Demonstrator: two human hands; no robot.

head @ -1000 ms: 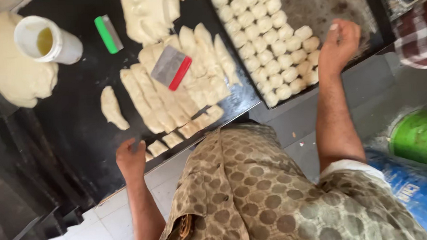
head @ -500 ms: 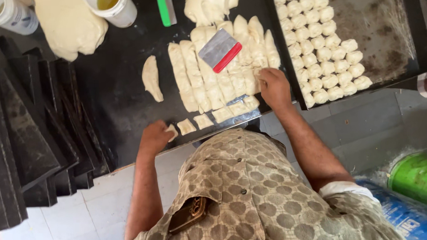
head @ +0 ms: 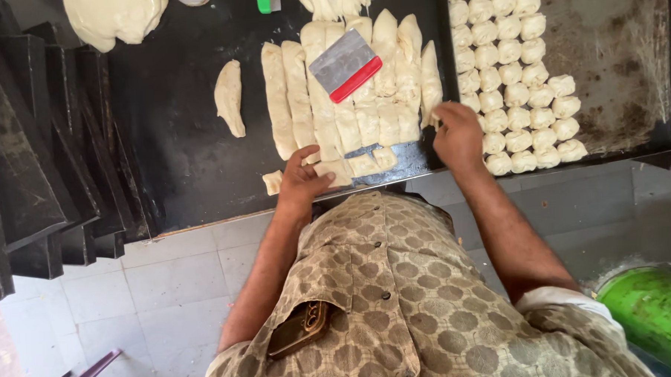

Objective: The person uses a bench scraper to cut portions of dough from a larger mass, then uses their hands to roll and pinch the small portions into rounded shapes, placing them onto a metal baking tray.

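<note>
The left hand (head: pixel 304 184) lies flat on the near edge of the black worktop (head: pixel 178 142), fingers slightly spread, its fingertips resting on a small cut dough piece (head: pixel 333 171) without closing round it. At about 1 o'clock from it, the right hand (head: pixel 458 132) reaches to the end of the rightmost dough strip (head: pixel 428 81); its fingers are drawn together at the tip of that strip, though whether they actually pinch it cannot be told. Between the two hands a row of long dough strips (head: pixel 325 92) lies side by side, touching, running toward 12 o'clock, with several short cut pieces (head: pixel 372 162) at their near ends. A metal scraper with a red edge (head: pixel 344 65) rests tilted on top of the strips. One lone strip (head: pixel 230 97) lies apart at about 11 o'clock from the left hand, and another small piece (head: pixel 273 182) sits just beside that hand at 9 o'clock. At 3 o'clock from the right hand, rows of small dough balls (head: pixel 514 78) fill the left part of a dark tray (head: pixel 621 59). A large dough mass (head: pixel 115 18) sits at the far left, stacked dark trays (head: pixel 30 162) stand at 9 o'clock, and a green bucket (head: pixel 652 311) stands on the floor at 5 o'clock.
</note>
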